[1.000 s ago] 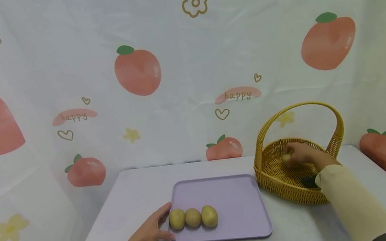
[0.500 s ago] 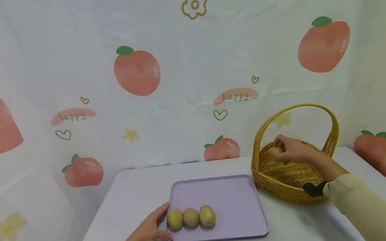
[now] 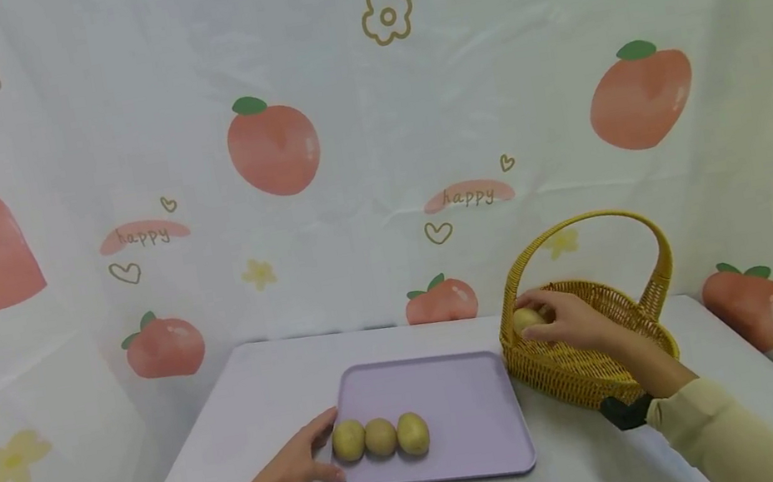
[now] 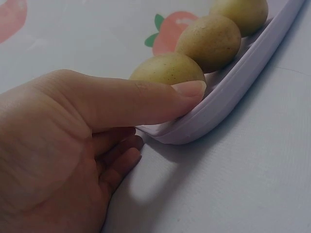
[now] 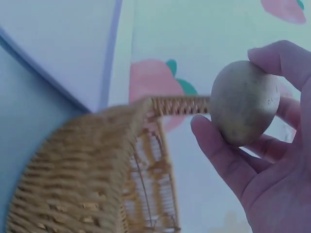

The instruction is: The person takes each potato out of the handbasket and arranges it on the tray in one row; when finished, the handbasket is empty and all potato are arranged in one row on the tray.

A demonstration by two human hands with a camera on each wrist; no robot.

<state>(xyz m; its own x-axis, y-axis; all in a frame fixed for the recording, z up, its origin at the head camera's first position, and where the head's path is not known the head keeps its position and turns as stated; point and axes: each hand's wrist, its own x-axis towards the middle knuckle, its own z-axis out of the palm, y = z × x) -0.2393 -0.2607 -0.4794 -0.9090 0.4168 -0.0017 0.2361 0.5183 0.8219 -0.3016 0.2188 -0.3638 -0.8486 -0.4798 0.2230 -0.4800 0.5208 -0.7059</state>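
My right hand holds a yellow-brown potato in its fingertips, just above the left rim of a woven yellow basket. Three potatoes lie in a row at the near left of a lilac tray. My left hand grips the tray's near left corner, thumb on the rim and fingers beneath.
The tray and basket stand on a pale table backed by a white cloth printed with peaches. The basket has a tall arched handle. A dark wrist strap shows at my right cuff.
My right hand has lifted the potato out of the basket's inside and carried it left to the basket's rim. The left hand has stayed on the tray corner.
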